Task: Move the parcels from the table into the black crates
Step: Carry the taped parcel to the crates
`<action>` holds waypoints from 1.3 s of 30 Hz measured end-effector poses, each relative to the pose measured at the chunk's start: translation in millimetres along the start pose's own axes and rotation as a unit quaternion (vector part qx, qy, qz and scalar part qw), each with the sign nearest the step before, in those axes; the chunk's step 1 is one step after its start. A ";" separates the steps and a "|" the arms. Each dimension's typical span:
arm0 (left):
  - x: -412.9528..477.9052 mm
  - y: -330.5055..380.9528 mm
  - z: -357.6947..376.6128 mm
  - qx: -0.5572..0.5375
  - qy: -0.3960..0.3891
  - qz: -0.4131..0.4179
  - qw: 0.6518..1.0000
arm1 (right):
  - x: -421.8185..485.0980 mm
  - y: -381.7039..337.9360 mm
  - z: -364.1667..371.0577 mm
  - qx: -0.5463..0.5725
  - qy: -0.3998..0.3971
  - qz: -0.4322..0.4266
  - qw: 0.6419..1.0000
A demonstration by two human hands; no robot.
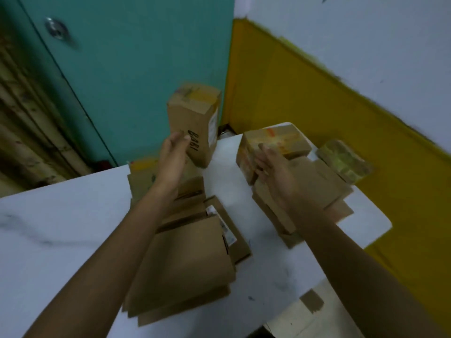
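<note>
My left hand (174,152) grips the lower end of a tall cardboard parcel (195,118) with black writing, held upright above the white table (61,240). My right hand (273,172) grips the near side of a taped brown parcel (280,140) at the table's far right corner. Under my left arm lie several flat cardboard parcels (185,264) in a loose pile. Another stack of flat parcels (317,186) sits under my right hand. No black crate is in view.
A small taped parcel (344,162) lies at the far right edge of the table. A teal door (122,69) stands behind the table, with a yellow and white wall (317,93) to its right. A cardboard piece (305,318) lies at the bottom right.
</note>
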State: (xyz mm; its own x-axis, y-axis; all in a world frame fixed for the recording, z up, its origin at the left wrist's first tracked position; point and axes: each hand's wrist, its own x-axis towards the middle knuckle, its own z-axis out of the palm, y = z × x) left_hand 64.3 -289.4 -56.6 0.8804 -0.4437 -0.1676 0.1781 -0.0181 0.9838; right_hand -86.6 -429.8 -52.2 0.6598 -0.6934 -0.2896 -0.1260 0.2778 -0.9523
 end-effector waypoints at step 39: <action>34.1 113.5 55.0 -0.071 0.088 0.135 0.984 | 152.0 -93.2 -29.0 -0.148 -0.494 -0.106 0.850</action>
State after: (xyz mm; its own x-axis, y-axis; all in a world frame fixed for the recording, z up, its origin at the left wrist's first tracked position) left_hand 90.4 -355.9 52.8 0.9640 -0.2536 0.0793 -0.0252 0.2098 0.9774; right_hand 4.0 -580.4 -10.2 0.9727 0.2308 -0.0262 -0.0116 -0.0645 -0.9979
